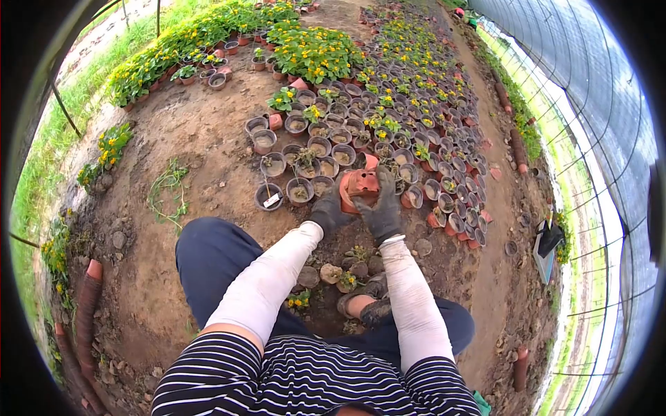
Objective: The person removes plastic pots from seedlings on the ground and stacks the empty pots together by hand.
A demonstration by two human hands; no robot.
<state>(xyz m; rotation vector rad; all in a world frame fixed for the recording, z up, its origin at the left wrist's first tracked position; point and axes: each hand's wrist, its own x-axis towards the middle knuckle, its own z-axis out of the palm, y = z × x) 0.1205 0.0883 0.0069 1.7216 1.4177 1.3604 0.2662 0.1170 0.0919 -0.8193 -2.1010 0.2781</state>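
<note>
Left hand [331, 212] extended forward; right hand [383, 213] likewise; both clasp pot [360, 183].

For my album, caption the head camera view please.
Left hand and right hand, both gloved, hold a reddish pot near yellow flowers.

Terracotta-coloured pot [361, 183]: lower right side covered by the right gloved hand [383, 213]
Left gloved hand [331, 212]: fingertips hidden at the pot
White plant tag [272, 200]: markings too small to read
Striped shirt [305, 374]: cut off at bottom
</note>
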